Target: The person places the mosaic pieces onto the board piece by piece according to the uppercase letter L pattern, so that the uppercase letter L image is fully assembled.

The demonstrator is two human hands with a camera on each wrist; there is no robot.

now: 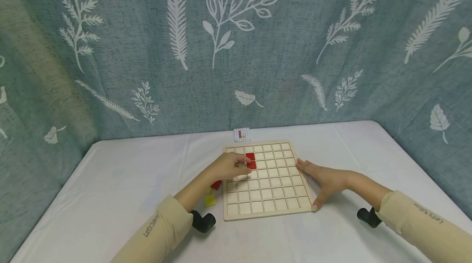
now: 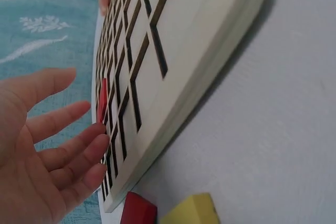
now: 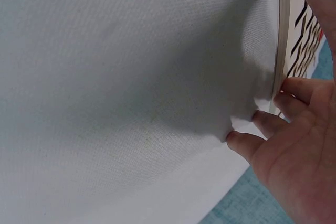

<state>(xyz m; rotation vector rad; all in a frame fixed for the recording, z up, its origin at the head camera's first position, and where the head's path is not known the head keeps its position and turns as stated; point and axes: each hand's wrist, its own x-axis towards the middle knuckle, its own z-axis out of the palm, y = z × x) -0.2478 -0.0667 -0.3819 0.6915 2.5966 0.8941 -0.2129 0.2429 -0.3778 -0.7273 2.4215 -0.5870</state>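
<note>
A pale wooden grid board (image 1: 275, 183) lies on the white table, with two red square tiles (image 1: 250, 156) in neighbouring cells of its upper left part. My left hand (image 1: 228, 166) hovers over the board's left side, fingertips close to the lower red tile. In the left wrist view its fingers (image 2: 63, 156) are spread and loosely bent, with nothing between them. At the board's right edge rests my right hand (image 1: 328, 179), fingertips against the upper side and thumb by the near right corner. The right wrist view shows its fingers (image 3: 270, 124) relaxed along that edge.
Left of the board lie a loose red tile (image 1: 216, 185) and yellow tiles (image 1: 209, 200), partly under my left forearm. Behind the board sits a small printed grid card (image 1: 241, 134) with red and yellow marks. A patterned blue-green curtain (image 1: 191, 103) hangs behind the table.
</note>
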